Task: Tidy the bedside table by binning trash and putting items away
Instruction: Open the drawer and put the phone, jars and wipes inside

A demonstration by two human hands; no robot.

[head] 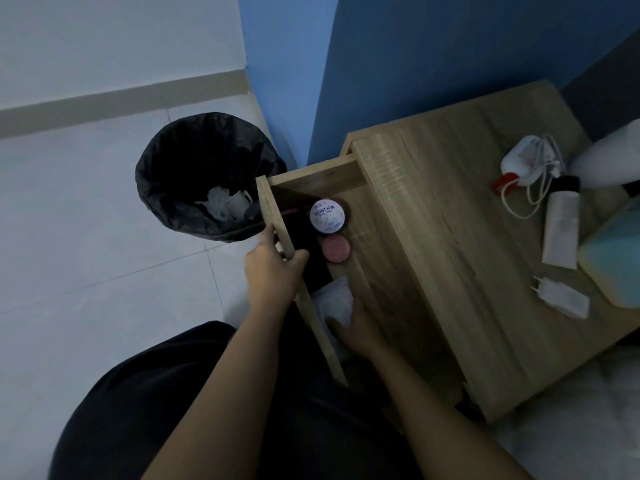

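Note:
The wooden bedside table (450, 237) has its drawer pulled out to the left. My left hand (272, 268) grips the drawer's front panel (273, 216). Inside the drawer lie a white jar with a printed lid (328, 216), a small pink round tin (336, 248) and a white packet (334, 299). My right hand (356, 327) reaches into the drawer and holds the lower end of that white packet. On the tabletop lie a white tube (561, 226), a white plug adapter (562, 296) and a white charger with coiled cable (530, 164).
A bin lined with a black bag (207, 174) stands on the floor left of the drawer, holding crumpled paper and a cup. A teal box (616, 258) and a white bottle (609, 157) sit at the table's right edge. Blue wall behind; my dark-clothed lap below.

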